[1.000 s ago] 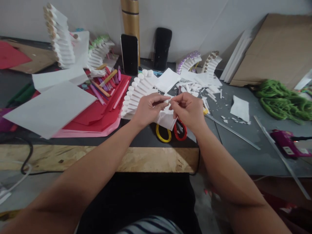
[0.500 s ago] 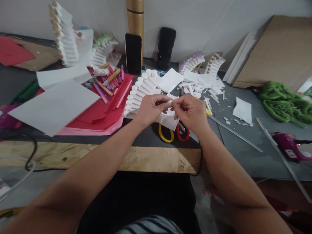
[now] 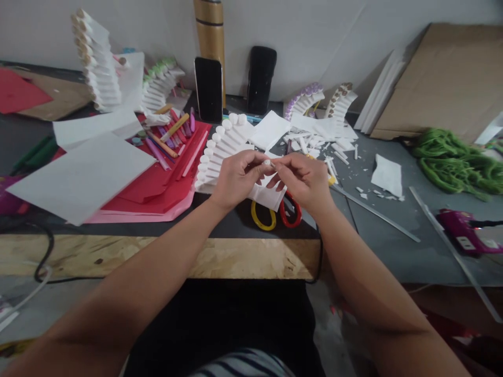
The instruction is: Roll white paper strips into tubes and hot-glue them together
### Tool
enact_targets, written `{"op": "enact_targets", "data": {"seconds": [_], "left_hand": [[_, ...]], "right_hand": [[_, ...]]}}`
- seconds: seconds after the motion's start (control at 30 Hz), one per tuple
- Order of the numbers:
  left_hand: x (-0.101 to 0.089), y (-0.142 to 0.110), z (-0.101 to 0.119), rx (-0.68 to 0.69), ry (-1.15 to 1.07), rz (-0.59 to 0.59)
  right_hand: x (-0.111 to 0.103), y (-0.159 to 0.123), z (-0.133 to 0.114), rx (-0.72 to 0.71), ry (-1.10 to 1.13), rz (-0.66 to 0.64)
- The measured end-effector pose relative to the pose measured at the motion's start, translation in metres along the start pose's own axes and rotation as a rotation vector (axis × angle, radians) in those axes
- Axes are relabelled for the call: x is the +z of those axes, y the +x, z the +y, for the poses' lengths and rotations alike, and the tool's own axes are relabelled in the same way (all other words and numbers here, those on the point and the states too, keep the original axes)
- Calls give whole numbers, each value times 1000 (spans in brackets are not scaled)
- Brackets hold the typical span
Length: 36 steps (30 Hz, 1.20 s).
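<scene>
My left hand (image 3: 236, 178) and my right hand (image 3: 304, 178) meet above the table's front edge. Both pinch a small white roll of paper (image 3: 268, 163) between thumbs and fingertips. Just behind my left hand lies a white fan-shaped paper piece (image 3: 220, 149) edged with round white rolls. A white paper sheet (image 3: 269, 195) lies under my hands. Below them sit scissors with a yellow handle (image 3: 262, 217) and a red handle (image 3: 291, 212).
Red and pink sheets (image 3: 157, 183) with coloured sticks and white sheets (image 3: 82, 175) lie left. Two dark phones (image 3: 208, 89) lean on the wall. Similar paper pieces (image 3: 98, 63) stand at the back. White scraps (image 3: 334, 149), green yarn (image 3: 459, 165), cardboard (image 3: 444, 84) and a purple glue gun (image 3: 463, 230) are right.
My hands stay together on the small white roll, the fingers shifting slightly around it. The view wobbled a little right and back; nothing on the table moved.
</scene>
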<state>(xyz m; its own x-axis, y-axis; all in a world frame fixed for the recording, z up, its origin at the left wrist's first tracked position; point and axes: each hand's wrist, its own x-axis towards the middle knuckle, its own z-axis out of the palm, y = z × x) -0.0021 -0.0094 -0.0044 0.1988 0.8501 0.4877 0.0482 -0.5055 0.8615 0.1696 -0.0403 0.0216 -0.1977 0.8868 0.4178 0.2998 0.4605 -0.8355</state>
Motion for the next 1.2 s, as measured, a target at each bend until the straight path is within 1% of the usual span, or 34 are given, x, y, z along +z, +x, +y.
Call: {"op": "enact_targets", "data": {"seconds": [0.1, 0.23, 0.33, 0.47, 0.57, 0.7, 0.83, 0.93, 1.1, 1.2], "left_hand": [[1, 0, -3, 54, 99, 37], [1, 1, -5, 124, 173, 68], [1, 1, -5, 140, 166, 62], [2, 0, -6, 111, 79, 31], [1, 0, -5, 127, 56, 1], [-1, 1, -4, 178, 95, 6], [-1, 2, -3, 165, 120, 26], [-1, 2, -4, 163, 150, 36], [-2, -1, -7, 196, 279, 45], [-1, -2, -7, 237, 370, 30]], "right_hand": [[3, 1, 0, 15, 4, 48], [5, 5, 2, 93, 131, 100], [3, 6, 3, 96, 167, 70], [-2, 6, 6, 46, 110, 0], [-3, 5, 7, 38, 118, -14], [-1, 7, 4, 79, 173, 1], [-1, 8, -2, 141, 199, 23], [-3, 8, -3, 134, 209, 11], [-4, 6, -3, 119, 182, -9], [-1, 7, -2, 159, 158, -2]]}}
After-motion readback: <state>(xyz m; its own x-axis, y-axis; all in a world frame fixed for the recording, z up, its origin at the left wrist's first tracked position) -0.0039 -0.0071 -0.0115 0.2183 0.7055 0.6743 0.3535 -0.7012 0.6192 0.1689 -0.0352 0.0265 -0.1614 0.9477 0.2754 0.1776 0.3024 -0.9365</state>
